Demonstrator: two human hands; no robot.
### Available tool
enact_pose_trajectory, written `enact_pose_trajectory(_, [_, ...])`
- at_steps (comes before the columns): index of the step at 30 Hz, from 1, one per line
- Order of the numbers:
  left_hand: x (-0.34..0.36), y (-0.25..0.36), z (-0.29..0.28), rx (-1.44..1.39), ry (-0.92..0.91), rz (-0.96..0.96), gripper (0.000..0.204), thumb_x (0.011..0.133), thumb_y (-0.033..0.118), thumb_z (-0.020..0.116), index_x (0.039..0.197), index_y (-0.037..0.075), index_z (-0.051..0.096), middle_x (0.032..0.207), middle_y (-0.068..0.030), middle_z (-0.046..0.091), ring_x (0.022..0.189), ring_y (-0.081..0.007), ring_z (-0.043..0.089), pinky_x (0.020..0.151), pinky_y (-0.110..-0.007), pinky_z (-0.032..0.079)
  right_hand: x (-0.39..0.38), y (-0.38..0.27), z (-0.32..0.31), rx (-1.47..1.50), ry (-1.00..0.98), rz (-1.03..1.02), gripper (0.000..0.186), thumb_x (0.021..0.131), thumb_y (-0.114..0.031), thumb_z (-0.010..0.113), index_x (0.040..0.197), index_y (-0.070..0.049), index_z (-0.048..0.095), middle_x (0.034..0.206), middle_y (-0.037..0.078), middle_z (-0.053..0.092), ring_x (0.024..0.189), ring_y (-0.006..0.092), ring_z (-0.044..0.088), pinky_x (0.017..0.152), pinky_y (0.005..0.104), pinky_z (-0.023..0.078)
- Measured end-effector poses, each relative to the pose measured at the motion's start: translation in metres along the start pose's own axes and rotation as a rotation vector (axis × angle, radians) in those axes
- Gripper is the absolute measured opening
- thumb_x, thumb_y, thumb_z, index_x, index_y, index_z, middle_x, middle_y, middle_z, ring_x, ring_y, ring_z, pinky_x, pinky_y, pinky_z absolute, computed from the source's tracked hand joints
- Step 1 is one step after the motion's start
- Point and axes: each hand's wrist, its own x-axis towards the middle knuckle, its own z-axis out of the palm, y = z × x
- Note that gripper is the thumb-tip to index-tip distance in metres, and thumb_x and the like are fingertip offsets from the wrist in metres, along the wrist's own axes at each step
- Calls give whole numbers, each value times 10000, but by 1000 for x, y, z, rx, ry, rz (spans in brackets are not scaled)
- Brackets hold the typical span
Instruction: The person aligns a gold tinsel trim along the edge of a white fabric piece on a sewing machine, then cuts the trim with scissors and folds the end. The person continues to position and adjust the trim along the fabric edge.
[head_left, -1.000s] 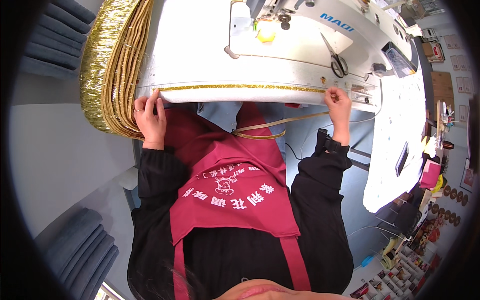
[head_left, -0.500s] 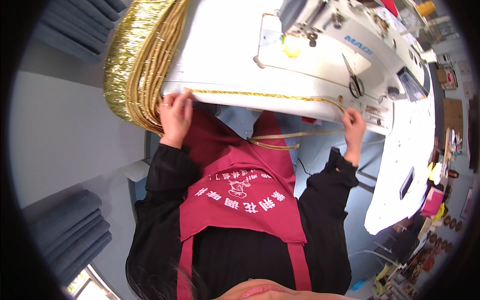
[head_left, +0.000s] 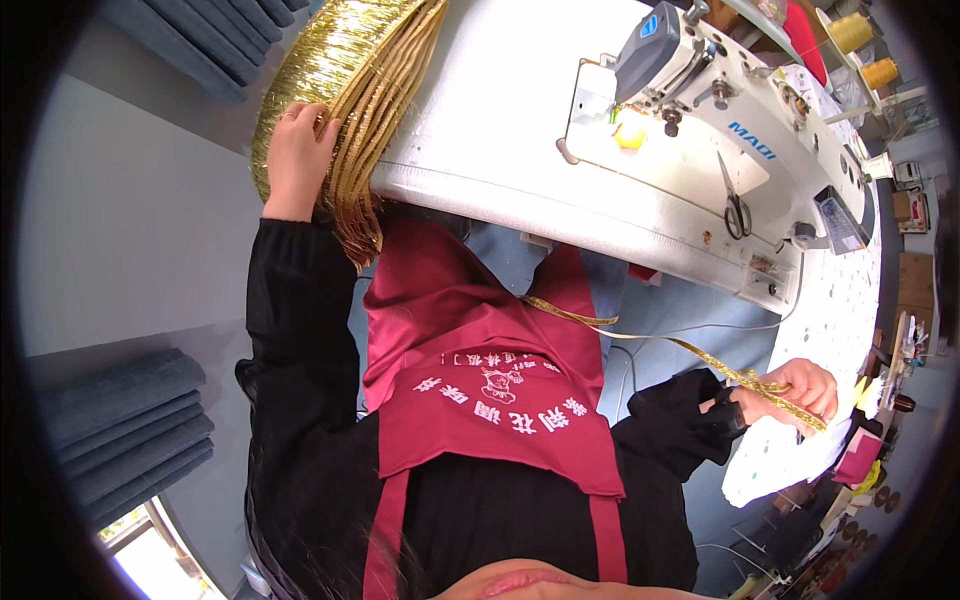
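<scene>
At the table's left end a thick stack of shiny gold tinsel fringe point(head_left: 345, 50) hangs over the edge, its folded bands lying in layers. My left hand point(head_left: 300, 155) lies on the stack's left side, fingers curled over the gold strands. Far out to the right, my right hand point(head_left: 800, 390) is closed on a narrow gold ribbon point(head_left: 715, 362). From there the ribbon runs back toward my lap, where a loop of it lies near the dark red apron point(head_left: 470, 335). Part of the ribbon's end at my right fingers is hard to make out.
A white sewing machine point(head_left: 760, 130) with a lit needle area stands on the white table point(head_left: 500, 110). Black-handled scissors point(head_left: 737, 210) lie by its arm. Yellow thread cones point(head_left: 852, 32) stand at the upper right. Folded grey-blue cloth point(head_left: 130, 440) is at the left.
My left hand has moved from the table's front edge up onto the gold fringe. My right hand has drawn the ribbon off the edge, outward and toward me. The view has shifted.
</scene>
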Motion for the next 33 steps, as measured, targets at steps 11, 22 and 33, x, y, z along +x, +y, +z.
enact_pose_trajectory(11, [20, -37, 6, -241, -145, -72, 217, 869, 176, 754, 991, -3, 744, 881, -138, 726, 783, -244, 703, 731, -342, 539, -21, -9, -11, -178, 5, 119, 308, 564, 7, 824, 617, -187, 591, 565, -120, 384, 460, -11, 289, 433, 185, 133])
enact_pose_trajectory(22, [27, -52, 7, -367, -232, -185, 211, 920, 128, 710, 1053, -34, 734, 863, -120, 740, 767, -164, 685, 708, -316, 539, -28, -14, -17, -236, 47, 104, 327, 571, -6, 887, 629, -180, 617, 549, -130, 413, 452, -20, 285, 436, 188, 123])
enact_pose_trajectory(33, [42, -64, -11, -196, -264, -93, 225, 835, 115, 696, 1025, 9, 753, 799, -98, 721, 712, -163, 661, 660, -302, 499, -29, -14, -29, -274, -19, 166, 269, 599, -40, 919, 684, -142, 686, 549, -101, 468, 431, -1, 301, 428, 203, 137])
